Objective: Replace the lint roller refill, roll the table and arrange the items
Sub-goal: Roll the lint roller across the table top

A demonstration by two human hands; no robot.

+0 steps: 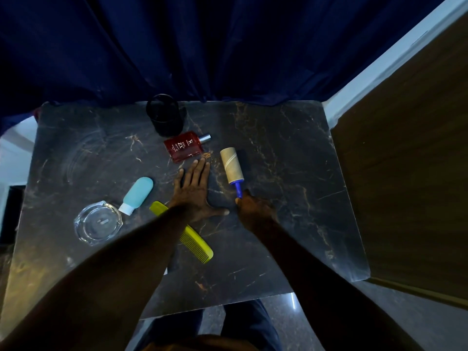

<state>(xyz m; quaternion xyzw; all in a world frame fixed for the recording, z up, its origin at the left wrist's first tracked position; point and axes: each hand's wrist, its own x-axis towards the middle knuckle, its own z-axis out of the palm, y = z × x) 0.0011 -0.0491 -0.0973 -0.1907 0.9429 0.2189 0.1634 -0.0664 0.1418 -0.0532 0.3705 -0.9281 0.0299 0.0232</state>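
A lint roller (232,166) lies on the dark marble table (291,173), its bare brown cardboard core pointing away and its blue handle toward me. My right hand (255,209) is closed around the end of that blue handle. Flat on the table just left of the roller rests my left hand (196,191), fingers spread, holding nothing. A red perfume bottle (183,146) lies beyond its fingertips. My left forearm crosses over a yellow-green comb (188,234).
A black cup (164,115) stands at the back centre. A light blue squeeze bottle (138,195) and a clear glass ashtray (97,221) lie at the left. Dark blue curtain hangs behind the table; a wooden panel (405,173) borders the right side.
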